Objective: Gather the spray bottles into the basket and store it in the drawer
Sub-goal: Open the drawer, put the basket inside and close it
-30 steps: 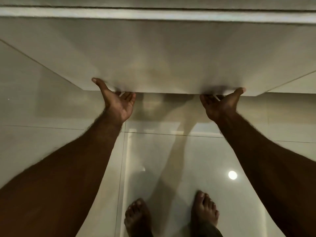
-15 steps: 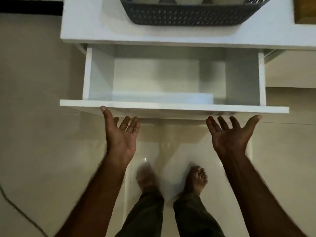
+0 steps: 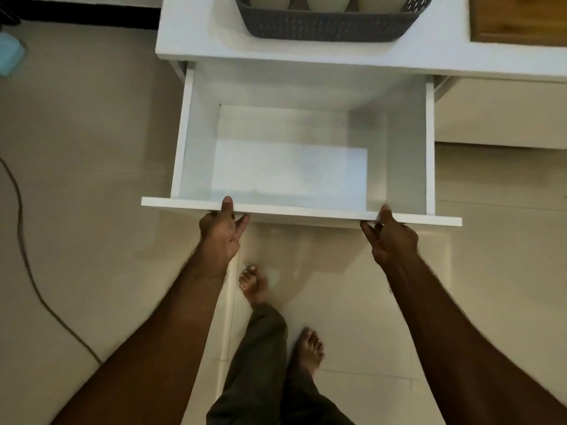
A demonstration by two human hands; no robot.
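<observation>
A white drawer (image 3: pixel 302 211) stands pulled far out of the white cabinet, and nothing lies inside it. My left hand (image 3: pixel 221 234) grips the drawer's front panel left of its middle, thumb over the top edge. My right hand (image 3: pixel 390 235) grips the same panel toward its right end. On the cabinet top (image 3: pixel 196 35) above sits a dark grey woven basket (image 3: pixel 325 26). Pale rounded bottle bodies (image 3: pixel 329 2) stand in the basket; their upper parts are cut off by the frame's top edge.
A wooden board (image 3: pixel 518 19) lies on the cabinet top at the right. A dark cable (image 3: pixel 27 265) runs across the glossy tiled floor at the left. A light blue object (image 3: pixel 9 58) sits at the far left edge. My bare feet (image 3: pixel 308 351) stand below the drawer.
The drawer has come much further out of the cabinet. Half a second ago both hands were open, palms up, just off the front panel; now both grip its top edge. My feet have stepped back.
</observation>
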